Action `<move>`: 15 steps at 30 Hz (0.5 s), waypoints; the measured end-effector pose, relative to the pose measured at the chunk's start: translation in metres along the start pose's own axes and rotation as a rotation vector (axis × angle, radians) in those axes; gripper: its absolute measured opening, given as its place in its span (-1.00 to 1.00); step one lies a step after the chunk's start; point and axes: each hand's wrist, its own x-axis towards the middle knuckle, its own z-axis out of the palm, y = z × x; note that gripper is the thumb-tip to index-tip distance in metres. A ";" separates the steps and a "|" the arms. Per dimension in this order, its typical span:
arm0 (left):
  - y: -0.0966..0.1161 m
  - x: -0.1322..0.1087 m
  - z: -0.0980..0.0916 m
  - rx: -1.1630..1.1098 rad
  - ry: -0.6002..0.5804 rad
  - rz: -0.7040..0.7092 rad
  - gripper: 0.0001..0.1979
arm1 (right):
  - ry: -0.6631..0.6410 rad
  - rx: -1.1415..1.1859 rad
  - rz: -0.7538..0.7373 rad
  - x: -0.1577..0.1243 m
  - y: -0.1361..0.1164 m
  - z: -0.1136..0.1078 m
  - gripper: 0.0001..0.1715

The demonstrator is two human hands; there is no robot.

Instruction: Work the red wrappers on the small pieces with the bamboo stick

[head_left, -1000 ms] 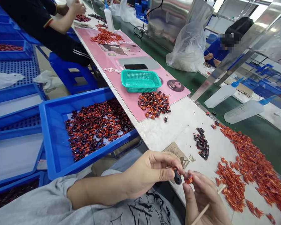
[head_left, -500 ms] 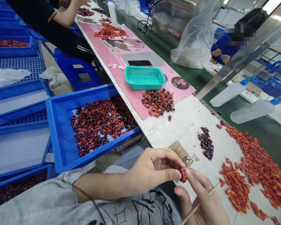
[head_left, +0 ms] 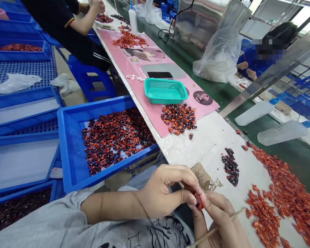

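Observation:
My left hand (head_left: 167, 191) and my right hand (head_left: 218, 220) meet at the near edge of the white table (head_left: 204, 137). Both pinch one small black-and-orange part (head_left: 197, 200) between their fingertips. A thin wooden stick (head_left: 217, 227) is also tucked in my right hand and slants down to the left. A small heap of black parts (head_left: 231, 166) lies just beyond my hands. Loose orange pieces (head_left: 281, 193) are spread over the table to the right.
A blue bin (head_left: 67, 151) of black-and-orange parts sits left of the table. On a pink mat (head_left: 150, 103) stand a teal basket (head_left: 165, 90), a phone (head_left: 160, 74) and a parts heap (head_left: 179, 118). Two white bottles (head_left: 281, 132) lie at right. Other people work at the far left and right.
The black part in my left hand and the orange piece in my right hand have been brought together. Both hands now pinch them as one part. The view shifted slightly.

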 end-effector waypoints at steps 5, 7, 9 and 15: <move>0.002 0.003 -0.007 0.150 0.045 0.128 -0.72 | 0.131 0.081 0.090 0.003 -0.015 0.020 -0.83; 0.004 0.004 -0.008 0.171 0.052 0.165 -0.72 | 0.132 0.111 0.098 0.003 -0.016 0.023 -0.82; 0.005 0.004 -0.008 0.183 0.068 0.185 -0.71 | 0.125 0.129 0.067 0.004 -0.015 0.024 -0.79; 0.000 0.004 -0.006 0.208 0.093 0.292 -0.82 | 0.097 0.158 0.036 0.017 -0.012 0.018 -0.73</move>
